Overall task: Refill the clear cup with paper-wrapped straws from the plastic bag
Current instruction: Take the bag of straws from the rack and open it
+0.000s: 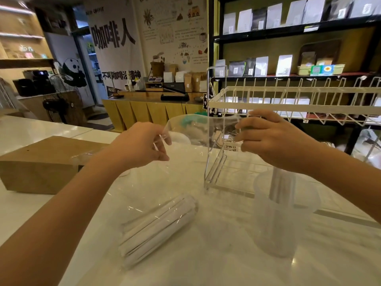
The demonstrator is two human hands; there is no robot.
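A clear plastic bag (185, 162) hangs in front of me, its open top stretched between both hands. My left hand (142, 147) pinches the bag's left edge. My right hand (272, 139) grips the right edge. A bundle of white paper-wrapped straws (156, 230) lies slanted in the bag's bottom, resting on the white counter (216, 265). The clear cup (284, 213) stands upright to the right, below my right forearm, with a few wrapped straws (282, 188) standing in it.
A clear acrylic stand (218, 129) stands behind the bag. A white wire dish rack (299, 100) spans the right side. A brown cardboard box (41, 166) sits at the left on the counter. Shelves with coffee bags fill the back right.
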